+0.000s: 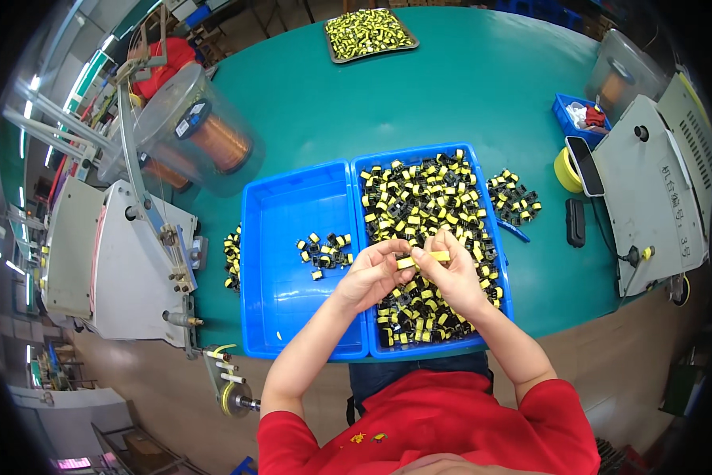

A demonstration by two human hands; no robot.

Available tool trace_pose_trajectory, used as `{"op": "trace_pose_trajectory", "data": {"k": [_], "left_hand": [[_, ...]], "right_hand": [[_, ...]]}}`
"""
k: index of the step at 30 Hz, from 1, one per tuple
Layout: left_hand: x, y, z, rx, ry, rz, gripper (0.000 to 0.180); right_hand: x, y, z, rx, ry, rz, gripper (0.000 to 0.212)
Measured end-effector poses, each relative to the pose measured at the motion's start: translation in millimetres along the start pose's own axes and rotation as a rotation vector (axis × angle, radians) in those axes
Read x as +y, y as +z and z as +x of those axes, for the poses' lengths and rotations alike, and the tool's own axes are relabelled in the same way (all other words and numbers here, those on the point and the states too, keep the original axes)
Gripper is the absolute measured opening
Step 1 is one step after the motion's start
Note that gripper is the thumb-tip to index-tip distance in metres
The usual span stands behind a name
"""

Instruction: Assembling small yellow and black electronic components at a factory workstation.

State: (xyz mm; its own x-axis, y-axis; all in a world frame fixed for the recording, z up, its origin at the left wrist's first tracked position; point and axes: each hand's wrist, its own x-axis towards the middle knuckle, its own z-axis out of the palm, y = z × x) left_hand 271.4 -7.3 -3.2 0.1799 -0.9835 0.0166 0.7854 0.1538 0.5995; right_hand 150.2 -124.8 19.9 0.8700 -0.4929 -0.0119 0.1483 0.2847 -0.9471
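Note:
My left hand and my right hand meet over the right-hand blue bin, both closed in a pinch. Between their fingertips runs a short strip of yellow tape. Whether a small part sits behind the left fingers, I cannot make out. Below the hands, many small black coil bobbins with yellow tape fill this bin. The left-hand blue bin touches it and holds a small cluster of similar bobbins.
More bobbins lie on the green table beside the bins, left and right. A tray of yellow pieces sits at the far edge. Winding machines flank both sides, with copper wire spools at left. A phone leans at right.

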Motion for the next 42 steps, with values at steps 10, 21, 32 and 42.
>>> {"op": "trace_pose_trajectory", "data": {"k": [10, 21, 32, 42], "left_hand": [[3.6, -2.0, -0.9, 0.134, 0.035, 0.186, 0.031], [7.4, -0.5, -3.4, 0.168, 0.047, 0.274, 0.033], [3.0, 3.6, -2.6, 0.092, 0.006, 0.056, 0.033], [1.2, 0.6, -0.9, 0.081, -0.033, 0.015, 0.035]], "right_hand": [[1.2, 1.5, -2.7, 0.038, -0.075, -0.085, 0.030], [-0.3, 0.3, -5.4, 0.023, -0.101, -0.130, 0.030], [1.3, 1.1, -3.3, 0.025, -0.039, -0.083, 0.032], [0.2, 8.2, -4.9, 0.017, -0.061, -0.133, 0.030]]}}
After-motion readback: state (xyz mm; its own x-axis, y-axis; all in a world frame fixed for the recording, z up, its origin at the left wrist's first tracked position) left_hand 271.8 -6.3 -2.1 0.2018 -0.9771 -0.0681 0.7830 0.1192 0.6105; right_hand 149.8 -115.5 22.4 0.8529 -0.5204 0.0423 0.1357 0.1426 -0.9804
